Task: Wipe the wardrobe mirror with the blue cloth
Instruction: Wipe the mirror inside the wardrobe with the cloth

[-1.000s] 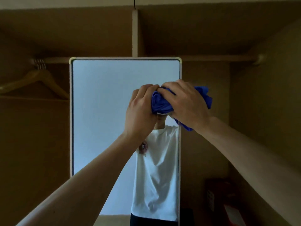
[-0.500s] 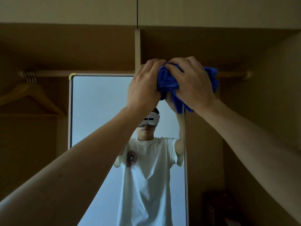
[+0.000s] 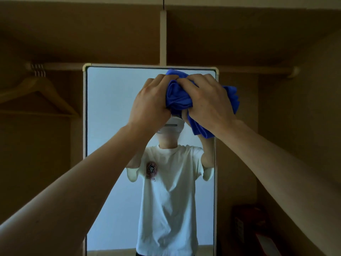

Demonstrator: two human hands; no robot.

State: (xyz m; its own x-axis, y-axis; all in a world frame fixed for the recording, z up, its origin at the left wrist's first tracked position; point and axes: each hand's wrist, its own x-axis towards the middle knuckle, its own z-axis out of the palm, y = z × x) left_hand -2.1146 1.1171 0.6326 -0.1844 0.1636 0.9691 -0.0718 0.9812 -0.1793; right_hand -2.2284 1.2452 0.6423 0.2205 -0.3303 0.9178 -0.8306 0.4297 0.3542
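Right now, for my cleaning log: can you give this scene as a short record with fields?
mirror: upright, pale frame, reflects the person
blue cloth: bunched, in front of the mirror's upper right; contact with the glass cannot be told
left hand: grips the blue cloth
right hand: grips the blue cloth
nearby: wooden hanger on the rail, left of the mirror

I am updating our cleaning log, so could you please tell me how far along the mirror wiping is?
Done: the crumpled blue cloth is picked up, gripped by the left hand and right hand. In hand: the hands hold it at the upper right of the white-framed wardrobe mirror, near its top edge. Left: seemingly the left side and lower half; the glass shows no marks telling wiped from unwiped.
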